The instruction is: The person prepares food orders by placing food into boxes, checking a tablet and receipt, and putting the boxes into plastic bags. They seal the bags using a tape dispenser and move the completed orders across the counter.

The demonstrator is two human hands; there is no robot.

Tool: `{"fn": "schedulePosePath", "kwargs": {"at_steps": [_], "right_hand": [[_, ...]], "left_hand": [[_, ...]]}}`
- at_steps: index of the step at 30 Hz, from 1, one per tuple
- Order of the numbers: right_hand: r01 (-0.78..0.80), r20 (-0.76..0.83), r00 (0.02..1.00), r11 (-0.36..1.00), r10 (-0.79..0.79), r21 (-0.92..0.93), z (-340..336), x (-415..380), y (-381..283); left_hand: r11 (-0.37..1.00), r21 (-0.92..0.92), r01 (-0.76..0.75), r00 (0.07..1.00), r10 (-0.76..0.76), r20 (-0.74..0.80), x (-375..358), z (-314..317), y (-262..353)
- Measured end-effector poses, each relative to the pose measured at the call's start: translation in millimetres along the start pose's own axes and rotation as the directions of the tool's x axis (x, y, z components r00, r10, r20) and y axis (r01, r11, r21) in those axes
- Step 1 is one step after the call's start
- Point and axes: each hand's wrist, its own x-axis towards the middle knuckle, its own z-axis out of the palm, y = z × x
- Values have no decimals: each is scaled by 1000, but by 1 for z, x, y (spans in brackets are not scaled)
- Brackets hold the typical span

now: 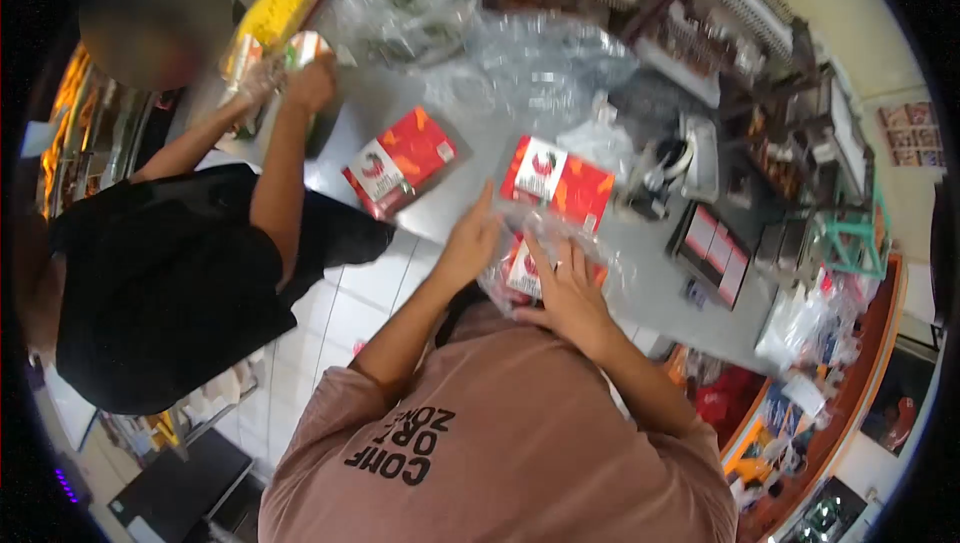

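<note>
My right hand (567, 295) grips a clear plastic bag (610, 268) with a red-and-white packet (522, 278) inside it, held close to my chest at the counter's edge. At the bag's left side, my left hand (470, 240) pinches the plastic with its fingers stretched toward a second red-and-white packet (557, 183). That packet lies on the grey counter (650, 283) just beyond the bag. A third red packet (398, 161) lies further left on the counter, apart from both hands.
A person in a black shirt (170, 283) stands to the left, both hands on a yellow item in plastic wrap (268, 18). Crumpled clear bags (530, 58) lie at the counter's back. A tape dispenser (670, 168), a card terminal (712, 253) and shelving (700, 3) stand right.
</note>
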Motion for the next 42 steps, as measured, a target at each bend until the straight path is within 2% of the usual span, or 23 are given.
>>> {"fn": "schedulePosePath", "kwargs": {"at_steps": [1, 3, 6, 7, 8, 9, 11, 15, 18, 19, 22, 23, 26, 27, 28, 31, 33, 35, 37, 39, 40, 41, 42], "right_hand": [[48, -14, 999, 996, -47, 76, -15, 7, 1], [-184, 190, 973, 941, 133, 283, -59, 46, 27], [-230, 84, 973, 944, 216, 235, -99, 102, 33], [-73, 24, 997, 995, 75, -63, -83, 120, 51], [79, 12, 997, 930, -80, -360, -65, 129, 65], [104, 81, 993, 940, -82, -324, -49, 134, 77], [154, 223, 970, 954, -96, -258, -31, 147, 93], [164, 235, 968, 937, -93, -307, -40, 157, 80], [211, 285, 953, 905, -106, -371, -52, 161, 73], [213, 181, 972, 886, -150, -411, -39, 163, 75], [219, 179, 972, 852, -149, -476, -32, 168, 71], [241, 174, 969, 832, -176, -499, -34, 167, 67], [165, 182, 979, 896, -96, -412, -42, 173, 60], [132, 100, 990, 905, -100, -403, -54, 175, 59], [101, 35, 995, 915, -95, -390, -70, 166, 53], [28, -48, 998, 933, -48, -358, -137, 126, 17], [-37, -186, 982, 955, -19, -294, -177, 87, -16], [180, -363, 910, 980, -201, -90, -189, 53, -22], [345, -424, 876, 912, -229, 220, -177, 32, -30], [432, -602, 798, 717, -22, 546, -110, 19, -40], [438, -682, 731, 760, 10, 481, -67, 17, -35], [428, -759, 650, 804, 44, 413, -39, 14, -28], [351, -669, 743, 864, -21, 362, -33, 7, -25]], "left_hand": [[1000, 3, 19, 999, -19, 31, 2, 4, -4], [999, -46, -3, 998, 6, 65, 2, 1, 12], [979, -163, -122, 989, 134, 64, -8, -13, 44], [968, -190, -163, 985, 172, 31, -7, -12, 48], [956, -216, -200, 979, 204, -4, -10, -11, 51], [973, 18, -229, 970, 230, -78, -15, -12, 54], [863, 466, -195, 924, 321, -207, -27, -12, 62], [742, 617, -264, 884, 442, -153, -52, -11, 90], [720, 661, -210, 953, 301, -25, -39, -3, 58], [711, 676, -194, 961, 275, -14, -39, -13, 57], [586, 787, -193, 952, 307, 4, -41, -43, 78], [666, 726, -168, 973, 232, 12, -43, -47, 90], [840, 504, -202, 957, 279, -80, -38, -41, 80], [886, 367, -284, 939, 334, -80, -36, -41, 82], [927, 255, -277, 954, 297, -44, -35, -40, 88], [992, -51, -112, 991, 115, 69, -46, -36, 98], [900, -411, 146, 979, -73, 188, -41, -33, 90], [693, -633, 345, 936, -204, 286, -36, -33, 84], [662, -655, 366, 926, -188, 327, -29, -35, 68], [578, -725, 375, 918, -120, 378, -28, -40, 61], [505, -776, 378, 909, -43, 415, -27, -39, 62], [563, -731, 384, 907, -85, 411, -25, -35, 62], [596, -716, 362, 913, -72, 402, -25, -38, 61]]}}
